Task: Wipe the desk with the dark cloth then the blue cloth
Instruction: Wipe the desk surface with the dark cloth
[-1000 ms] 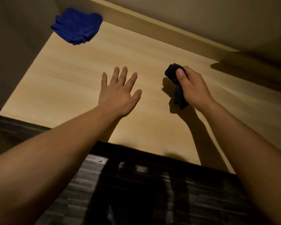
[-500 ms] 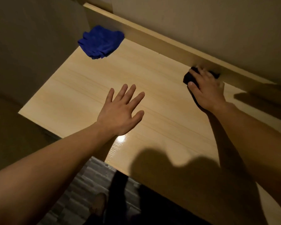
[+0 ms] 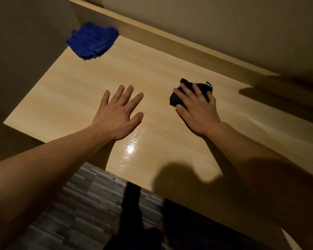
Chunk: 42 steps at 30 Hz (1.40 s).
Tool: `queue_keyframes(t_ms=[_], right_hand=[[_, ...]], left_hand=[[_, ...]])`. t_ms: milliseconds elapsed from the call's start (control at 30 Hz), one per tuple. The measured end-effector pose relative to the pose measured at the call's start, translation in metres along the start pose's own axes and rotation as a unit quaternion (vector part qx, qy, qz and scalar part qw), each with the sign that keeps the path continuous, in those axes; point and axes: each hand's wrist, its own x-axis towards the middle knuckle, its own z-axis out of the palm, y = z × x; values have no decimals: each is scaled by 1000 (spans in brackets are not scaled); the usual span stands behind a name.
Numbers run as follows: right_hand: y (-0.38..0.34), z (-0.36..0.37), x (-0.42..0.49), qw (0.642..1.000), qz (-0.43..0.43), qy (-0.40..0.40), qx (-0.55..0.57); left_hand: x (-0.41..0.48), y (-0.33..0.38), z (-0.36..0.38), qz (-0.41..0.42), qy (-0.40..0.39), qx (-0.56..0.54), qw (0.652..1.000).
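The light wooden desk point(image 3: 79, 91) fills the middle of the head view. My right hand point(image 3: 197, 109) presses a crumpled dark cloth point(image 3: 177, 99) flat against the desk at centre right; fingers cover most of the cloth. My left hand point(image 3: 117, 112) rests palm down on the desk to the left of it, fingers spread, holding nothing. A folded blue cloth point(image 3: 92, 40) lies in the desk's far left corner, apart from both hands.
A raised wooden back rail point(image 3: 170, 44) runs along the desk's far edge below a wall. Another wall borders the left side. Grey plank flooring point(image 3: 76, 204) shows below the near edge. A head shadow falls on the desk's front.
My right hand carried the dark cloth out to the back rail, then drew it back toward the desk's middle. The left hand stayed flat. The camera view shifted.
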Motion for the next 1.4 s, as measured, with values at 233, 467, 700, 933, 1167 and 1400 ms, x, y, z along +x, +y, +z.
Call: queue_keyframes(t_ms=[233, 467, 700, 933, 1167, 1400], right_hand=[[-51, 19, -66, 1000, -27, -1, 4], [-99, 34, -129, 998, -49, 0, 32], [-130, 51, -171, 994, -65, 26, 79], [-155, 49, -199, 982, -72, -4, 175], [-137, 22, -209, 769, 153, -47, 619], [-55, -39, -158, 751, 219, 97, 615]], left_hand=[[1, 2, -1, 8, -6, 5, 1000], [3, 1, -1, 20, -10, 10, 1000], [10, -4, -1, 27, -44, 12, 999], [-1, 33, -4, 90, -29, -29, 995], [6, 87, 5, 89, -59, -49, 993], [0, 93, 14, 80, -16, -16, 997]])
